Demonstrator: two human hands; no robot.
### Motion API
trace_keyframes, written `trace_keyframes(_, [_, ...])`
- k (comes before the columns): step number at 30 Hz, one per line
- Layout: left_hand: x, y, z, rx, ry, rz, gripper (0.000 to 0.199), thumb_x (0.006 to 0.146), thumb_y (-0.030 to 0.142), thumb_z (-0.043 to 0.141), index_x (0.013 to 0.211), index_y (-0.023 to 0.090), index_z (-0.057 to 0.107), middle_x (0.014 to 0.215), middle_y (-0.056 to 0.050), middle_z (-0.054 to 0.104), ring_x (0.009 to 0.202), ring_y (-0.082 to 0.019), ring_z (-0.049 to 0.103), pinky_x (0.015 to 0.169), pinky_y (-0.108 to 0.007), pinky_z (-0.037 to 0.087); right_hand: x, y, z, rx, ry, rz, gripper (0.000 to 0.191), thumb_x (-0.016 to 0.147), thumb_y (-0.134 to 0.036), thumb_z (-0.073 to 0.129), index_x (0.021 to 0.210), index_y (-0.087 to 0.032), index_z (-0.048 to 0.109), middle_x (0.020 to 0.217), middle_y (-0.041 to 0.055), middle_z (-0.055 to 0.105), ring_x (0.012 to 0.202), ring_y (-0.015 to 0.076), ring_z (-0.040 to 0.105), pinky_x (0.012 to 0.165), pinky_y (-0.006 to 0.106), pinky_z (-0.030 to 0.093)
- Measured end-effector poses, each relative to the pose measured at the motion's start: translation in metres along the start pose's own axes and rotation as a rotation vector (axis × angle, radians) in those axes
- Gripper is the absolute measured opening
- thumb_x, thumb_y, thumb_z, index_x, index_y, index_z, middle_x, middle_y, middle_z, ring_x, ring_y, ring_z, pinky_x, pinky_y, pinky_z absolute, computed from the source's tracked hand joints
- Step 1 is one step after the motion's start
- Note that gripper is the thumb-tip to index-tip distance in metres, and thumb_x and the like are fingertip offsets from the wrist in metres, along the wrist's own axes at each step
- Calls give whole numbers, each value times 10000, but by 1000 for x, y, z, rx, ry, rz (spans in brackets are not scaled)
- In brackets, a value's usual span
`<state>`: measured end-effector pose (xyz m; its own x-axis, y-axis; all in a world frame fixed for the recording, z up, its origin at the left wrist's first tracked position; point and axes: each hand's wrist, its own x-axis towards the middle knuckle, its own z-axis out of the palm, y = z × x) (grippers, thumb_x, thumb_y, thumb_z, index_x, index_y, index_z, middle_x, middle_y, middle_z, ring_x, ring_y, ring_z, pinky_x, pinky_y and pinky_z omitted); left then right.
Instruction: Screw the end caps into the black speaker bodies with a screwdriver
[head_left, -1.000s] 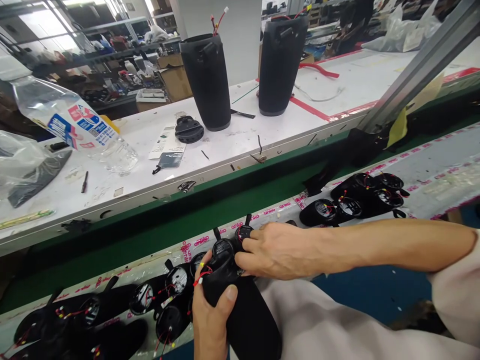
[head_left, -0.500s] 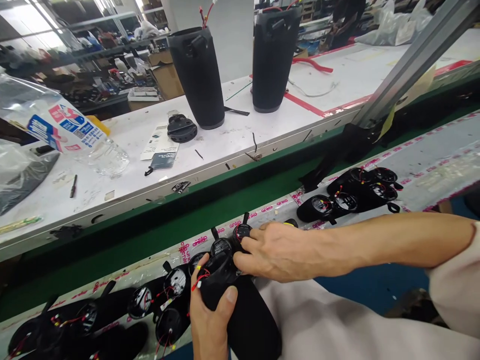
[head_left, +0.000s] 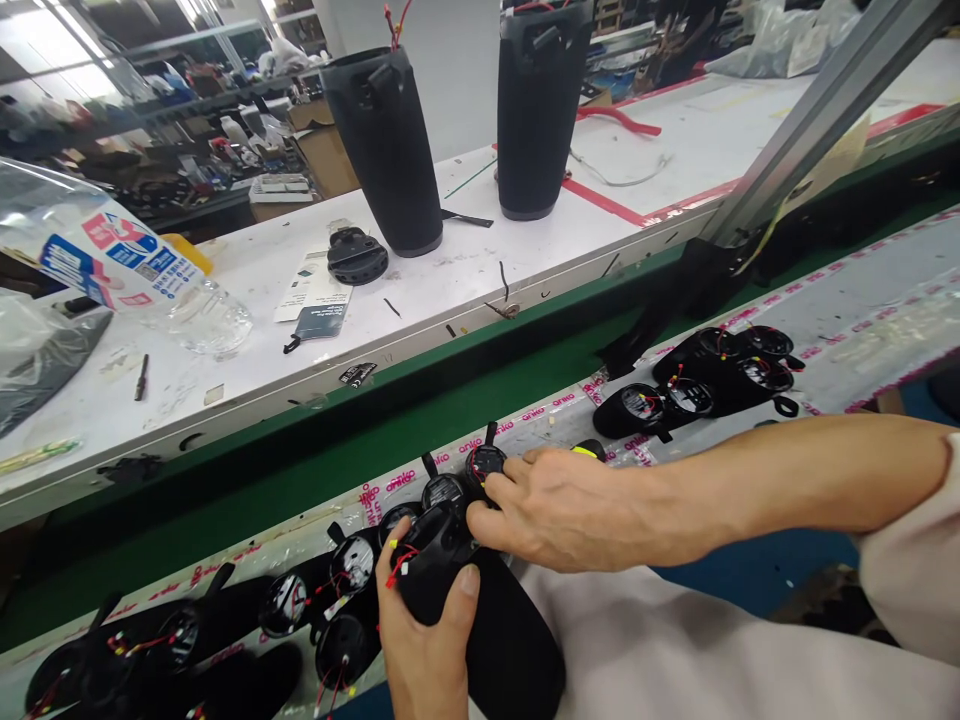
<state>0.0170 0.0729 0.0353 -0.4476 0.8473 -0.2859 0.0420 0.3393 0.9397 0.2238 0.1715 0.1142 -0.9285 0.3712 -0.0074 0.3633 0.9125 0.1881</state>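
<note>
My left hand (head_left: 424,640) is wrapped round a black fabric-covered cylindrical speaker housing (head_left: 517,640), tilted with its top end toward the far bench. Red wires with small white and yellow plugs (head_left: 401,560) hang out beside my left fingers. My right hand (head_left: 532,505) is closed at the right side of the housing's upper end. Past its knuckles shows the black and yellow end of an object (head_left: 589,450), perhaps a tool handle. My right fingers hide what they grip and where it meets the housing. More open-topped black housings (head_left: 442,492) lie just beyond.
Several wired housings (head_left: 352,560) lie at left on the plastic-wrapped ledge, and another group (head_left: 697,385) at right. On the white bench (head_left: 450,290) stand two tall speakers (head_left: 390,160), a black cap (head_left: 358,257) and a plastic bottle (head_left: 142,260). A metal post (head_left: 832,120) slants at right.
The view has shifted slightly. More of the black and yellow end shows behind my right hand. Both hands keep almost the same place on the housing.
</note>
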Motion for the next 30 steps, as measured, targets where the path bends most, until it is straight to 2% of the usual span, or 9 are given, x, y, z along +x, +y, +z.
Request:
trace_keyframes(5, [-4, 7, 3, 80, 23, 37, 813, 775, 555, 909, 1485, 262, 642, 1434, -151, 719, 1362, -441, 657, 1218, -647, 445, 2, 1, -2, -44, 15, -7, 102, 1040, -109, 507, 1039, -204, 542, 746, 23, 583, 580, 193, 509, 515, 363, 193])
trace_keyframes(10, [-4, 6, 4, 81, 35, 16, 841, 773, 588, 911, 1501, 273, 631, 1497, -149, 694, 1364, -431, 655, 1218, -632, 446, 4, 4, -5, -59, 5, -43, 155, 1045, -81, 465, 1048, -186, 579, 736, 28, 602, 577, 195, 526, 505, 360, 221])
trace_keyframes(16, [-3, 13, 4, 219, 46, 66, 834, 753, 586, 894, 1467, 240, 636, 1483, -191, 673, 1449, -481, 579, 1258, -687, 377, 9, 14, 10, 20, 0, -112, 152, 1008, -76, 504, 1058, -187, 595, 760, 32, 642, 586, 206, 559, 505, 373, 238])
trace_keyframes(19, [-3, 13, 8, 59, -2, -2, 882, 735, 594, 918, 1492, 251, 625, 1425, -168, 723, 1408, -453, 637, 1250, -640, 423, 14, 20, 18, 139, -49, -142, 121, 1095, -150, 503, 1100, -178, 621, 798, 34, 688, 605, 204, 601, 503, 367, 232])
trace_keyframes(21, [-4, 10, 11, -192, -72, -126, 977, 716, 615, 928, 1559, 265, 578, 1314, -144, 783, 1319, -437, 714, 1185, -593, 515, 17, 22, 23, 301, -35, -92, 185, 1177, -288, 493, 1115, -184, 632, 859, 38, 735, 676, 198, 656, 525, 345, 266])
trace_keyframes(24, [-6, 7, 15, -459, -108, -245, 1071, 704, 611, 928, 1631, 262, 521, 1262, -142, 814, 1214, -426, 776, 1082, -536, 609, 16, 23, 29, 570, 9, 116, 264, 1204, -416, 495, 1183, -192, 634, 971, 44, 789, 803, 199, 718, 608, 319, 355])
trace_keyframes(27, [-6, 6, 12, -452, -86, -246, 1117, 699, 606, 947, 1664, 272, 494, 1291, -133, 815, 1185, -394, 794, 1057, -483, 628, 11, 21, 27, 681, -20, 292, 241, 1199, -379, 487, 1239, -184, 621, 1021, 62, 804, 802, 217, 722, 669, 337, 396])
trace_keyframes(30, [-4, 7, 6, -428, -95, -242, 1111, 700, 613, 958, 1656, 260, 515, 1300, -131, 817, 1246, -387, 773, 1059, -451, 627, 7, 17, 18, 726, -66, 289, 179, 1146, -308, 533, 1252, -181, 602, 1053, 74, 802, 794, 225, 712, 674, 350, 387])
